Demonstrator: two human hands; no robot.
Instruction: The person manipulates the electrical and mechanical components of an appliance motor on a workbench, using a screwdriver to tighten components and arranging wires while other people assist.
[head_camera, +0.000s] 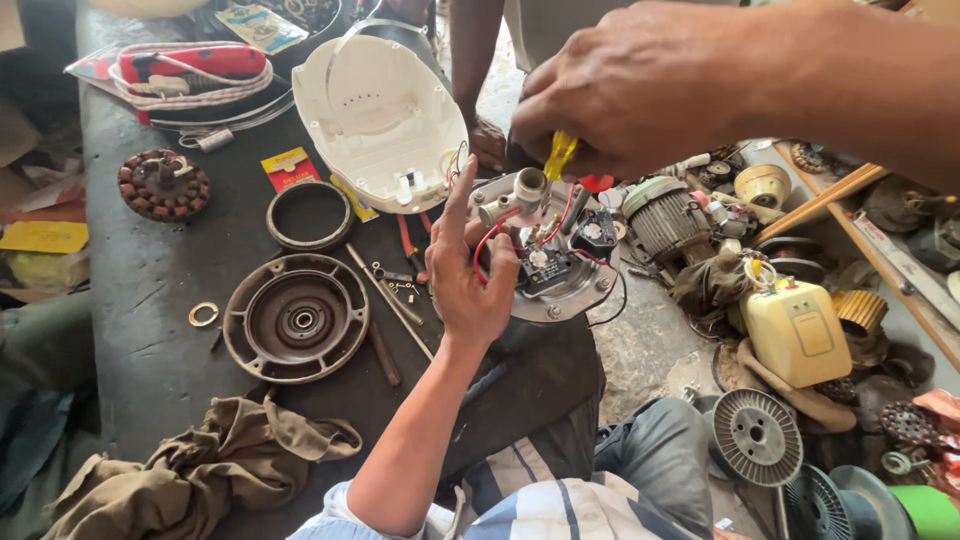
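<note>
The left hand (465, 275) gripped the round metal base (560, 265) from the left, index finger raised. The right hand (640, 90) closed around a yellow-handled screwdriver (558, 158), its tip down among the base's wires. A white cover (380, 120) lay behind on the bench (150, 290).

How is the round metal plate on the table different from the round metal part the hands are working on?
The plate lies flat and bare on the table; the part is held by the left hand. The plate looks dull and brownish; the part is shinier grey. The plate carries no wires; the part has red and black wires, and the right hand pokes a yellow-handled screwdriver at it. Both are round metal.
</note>
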